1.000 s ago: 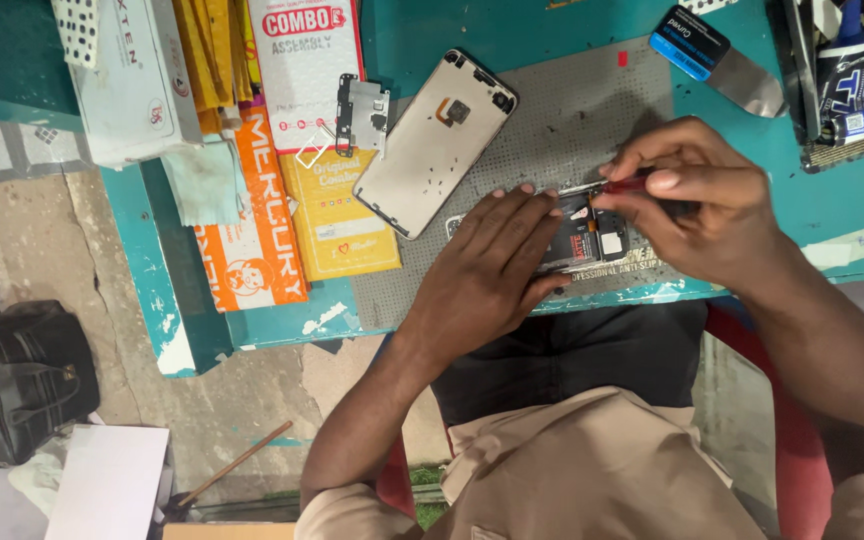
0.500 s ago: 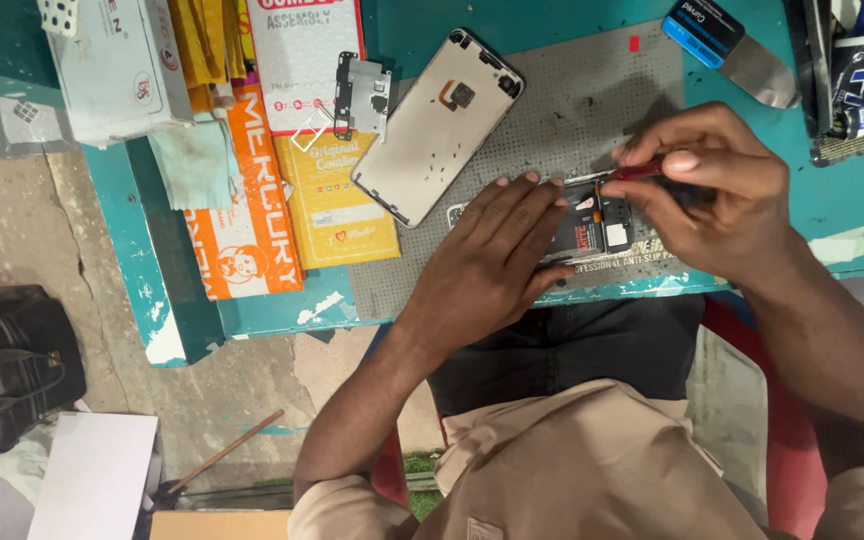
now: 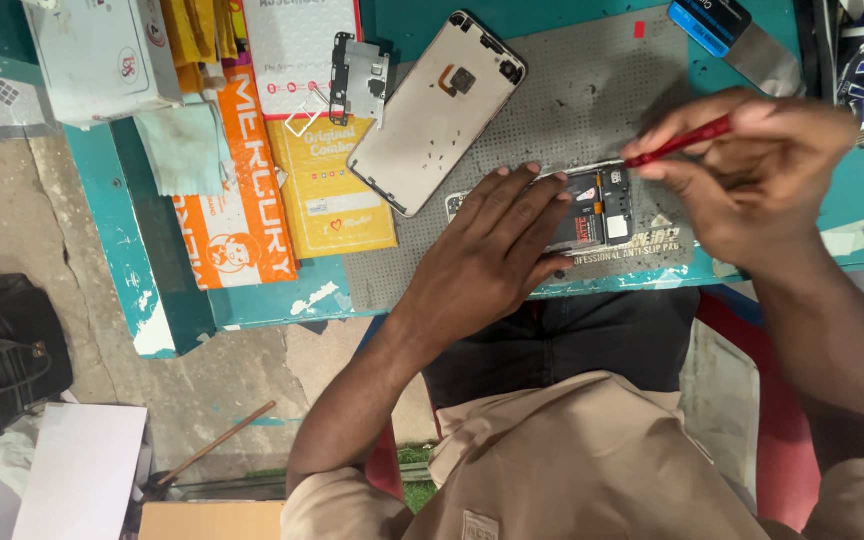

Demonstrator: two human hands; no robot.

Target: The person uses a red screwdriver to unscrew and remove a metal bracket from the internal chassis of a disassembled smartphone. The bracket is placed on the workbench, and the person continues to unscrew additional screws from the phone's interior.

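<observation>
Across the teal desk (image 3: 152, 250) the grey perforated mat (image 3: 572, 110) fills the upper middle of the frame, and on its lower edge lies the opened phone (image 3: 597, 205), its dark innards facing up. Your left hand (image 3: 497, 255) stays pressed flat over the phone's left half, fingers spread, gripping nothing, just pinning it down. Your right hand (image 3: 762, 170) has lifted up and to the right since a second ago; it is clenched around the red screwdriver (image 3: 677, 142), whose tip now sits just above the phone's top edge instead of down in the board. That reads as a screw finished or the tip being re-aimed. The detached back cover (image 3: 437, 110) lies upper middle, the small metal bracket (image 3: 357, 75) beside it.
</observation>
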